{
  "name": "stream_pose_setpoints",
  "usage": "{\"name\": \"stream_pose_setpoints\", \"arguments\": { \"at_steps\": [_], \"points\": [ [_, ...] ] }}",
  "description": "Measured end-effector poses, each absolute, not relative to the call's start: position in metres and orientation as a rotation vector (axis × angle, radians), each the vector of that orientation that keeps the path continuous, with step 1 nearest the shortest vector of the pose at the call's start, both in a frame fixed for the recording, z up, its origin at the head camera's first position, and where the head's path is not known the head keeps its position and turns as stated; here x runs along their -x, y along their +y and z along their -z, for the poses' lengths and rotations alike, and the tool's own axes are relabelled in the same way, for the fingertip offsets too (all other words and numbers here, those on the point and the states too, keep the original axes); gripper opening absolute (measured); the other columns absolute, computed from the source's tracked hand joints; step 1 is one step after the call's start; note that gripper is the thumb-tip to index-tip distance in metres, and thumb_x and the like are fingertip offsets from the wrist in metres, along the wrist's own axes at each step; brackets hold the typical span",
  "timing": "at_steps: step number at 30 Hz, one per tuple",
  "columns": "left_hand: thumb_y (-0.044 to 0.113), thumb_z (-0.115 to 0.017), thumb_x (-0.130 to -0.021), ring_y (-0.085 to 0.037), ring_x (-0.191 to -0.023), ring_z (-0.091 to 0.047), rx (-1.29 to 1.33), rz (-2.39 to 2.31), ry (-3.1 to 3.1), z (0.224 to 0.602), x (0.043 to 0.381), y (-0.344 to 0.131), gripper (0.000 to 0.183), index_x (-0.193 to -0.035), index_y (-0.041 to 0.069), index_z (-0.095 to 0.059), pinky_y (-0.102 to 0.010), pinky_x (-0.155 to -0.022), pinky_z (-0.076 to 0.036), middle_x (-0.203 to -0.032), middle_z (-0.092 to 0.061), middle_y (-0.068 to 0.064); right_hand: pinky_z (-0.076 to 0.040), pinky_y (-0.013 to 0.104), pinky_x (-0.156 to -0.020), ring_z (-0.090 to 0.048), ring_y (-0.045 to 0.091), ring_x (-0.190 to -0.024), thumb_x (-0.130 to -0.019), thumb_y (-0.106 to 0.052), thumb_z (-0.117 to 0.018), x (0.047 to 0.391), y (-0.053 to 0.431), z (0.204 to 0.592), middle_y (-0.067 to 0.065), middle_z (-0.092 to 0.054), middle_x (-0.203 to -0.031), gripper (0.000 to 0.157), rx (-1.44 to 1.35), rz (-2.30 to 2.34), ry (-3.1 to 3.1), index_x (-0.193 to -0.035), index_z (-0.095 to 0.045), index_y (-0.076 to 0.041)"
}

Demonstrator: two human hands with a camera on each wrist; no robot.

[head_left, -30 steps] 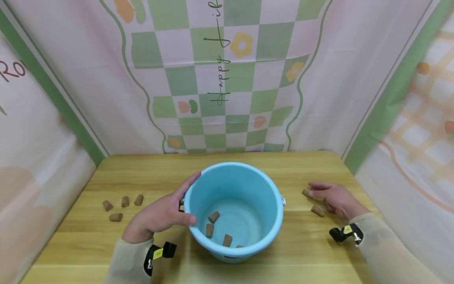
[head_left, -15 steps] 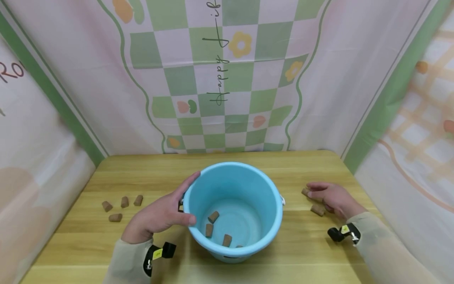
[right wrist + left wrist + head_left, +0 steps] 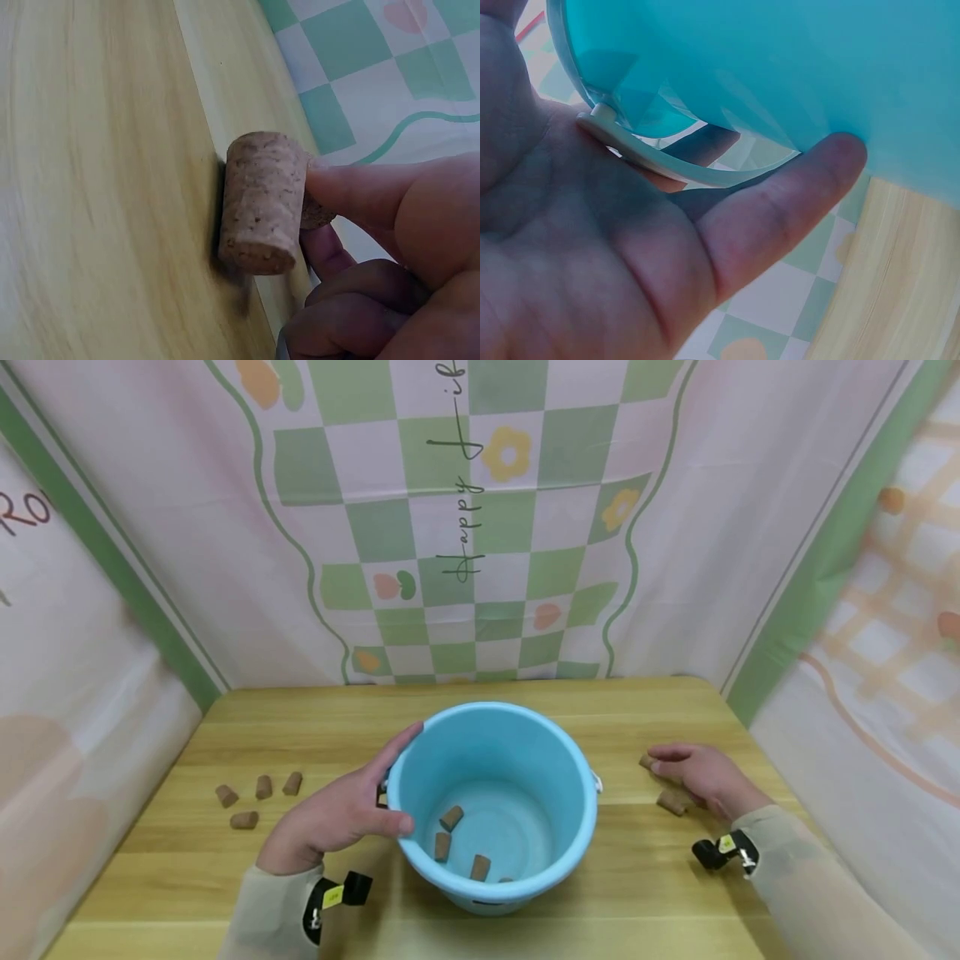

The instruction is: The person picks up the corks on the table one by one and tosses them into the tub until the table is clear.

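A light blue bucket [image 3: 480, 893] stands upright mid-table with several corks [image 3: 452, 817] inside. My left hand [image 3: 337, 814] grips its left side, thumb over the rim and fingers along the outer wall; the left wrist view shows the white handle [image 3: 705, 177] beside the palm. To the right of the bucket, my right hand [image 3: 708, 777] pinches a cork [image 3: 646, 762] between thumb and fingers, low at the table. A second cork [image 3: 671, 802] lies just below that hand in the head view. In the right wrist view this cork [image 3: 261, 202] partly hides the pinched cork [image 3: 319, 216].
Several more corks [image 3: 243, 820] lie on the wooden table [image 3: 315, 718] left of my left hand. Printed curtains [image 3: 495, 527] hang behind the table and along both sides. The bucket's handle joint [image 3: 597, 782] juts out on its right.
My right fingers have drawn in on the far cork, which has shifted very slightly up in the head view. The left hand and bucket stay in place.
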State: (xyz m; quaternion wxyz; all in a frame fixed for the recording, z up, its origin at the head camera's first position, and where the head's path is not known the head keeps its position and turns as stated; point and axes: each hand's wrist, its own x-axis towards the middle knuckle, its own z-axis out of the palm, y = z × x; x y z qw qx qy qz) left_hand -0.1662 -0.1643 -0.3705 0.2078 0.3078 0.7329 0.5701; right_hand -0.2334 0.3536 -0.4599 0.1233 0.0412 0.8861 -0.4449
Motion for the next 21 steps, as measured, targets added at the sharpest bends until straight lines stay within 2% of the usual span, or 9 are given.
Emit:
{"name": "stream_pose_setpoints", "arguments": {
  "at_steps": [2, 4, 9, 14, 21],
  "points": [
    [0.040, -0.075, -0.078, -0.037, -0.117, -0.045, -0.860, -1.588, 2.043, 0.371, 0.167, -0.164, 0.099, -0.148, 0.040, -0.005, -0.040, -0.087, -0.045, -0.142, -0.033, -0.012, -0.026, 0.059, -0.095, -0.040, 0.042, -0.119, -0.088, -0.034, -0.065, 0.233, 0.355, 0.459, 0.022, -0.044, -0.135, 0.051, -0.077, 1.251, 2.632, -0.129, -0.055, -0.006],
    [0.040, -0.075, -0.078, -0.036, -0.117, -0.045, -0.860, -1.586, 2.045, 0.371, 0.167, -0.164, 0.100, -0.149, 0.039, -0.005, -0.040, -0.087, -0.045, -0.142, -0.033, -0.012, -0.022, 0.061, -0.096, -0.035, 0.046, -0.122, -0.089, -0.035, -0.064, 0.232, 0.358, 0.459, 0.022, -0.045, -0.134, 0.050, -0.054, 1.226, 2.663, -0.128, -0.055, -0.005],
    [0.041, -0.075, -0.078, -0.037, -0.116, -0.045, -0.868, -1.584, 2.047, 0.371, 0.167, -0.163, 0.101, -0.150, 0.035, -0.004, -0.041, -0.086, -0.045, -0.141, -0.033, -0.013, -0.022, 0.061, -0.096, -0.032, 0.047, -0.124, -0.087, -0.040, -0.065, 0.232, 0.367, 0.459, 0.022, -0.044, -0.135, 0.057, -0.051, 1.200, 2.683, -0.131, -0.053, -0.005],
    [0.040, -0.075, -0.078, -0.036, -0.116, -0.045, -0.863, -1.575, 2.057, 0.370, 0.167, -0.164, 0.100, -0.149, 0.038, -0.005, -0.041, -0.087, -0.045, -0.141, -0.034, -0.012, -0.020, 0.063, -0.096, -0.027, 0.050, -0.126, -0.081, -0.038, -0.071, 0.232, 0.370, 0.458, 0.024, -0.040, -0.138, 0.069, -0.064, 1.244, 2.648, -0.135, -0.047, -0.003],
    [0.038, -0.075, -0.079, -0.037, -0.117, -0.045, -0.861, -1.581, 2.051, 0.370, 0.166, -0.164, 0.099, -0.149, 0.039, -0.005, -0.039, -0.087, -0.045, -0.142, -0.033, -0.012, -0.018, 0.062, -0.097, -0.029, 0.048, -0.126, -0.083, -0.030, -0.070, 0.231, 0.368, 0.457, 0.021, -0.044, -0.136, 0.059, -0.077, 1.240, 2.666, -0.132, -0.051, -0.004]
  ]
}}
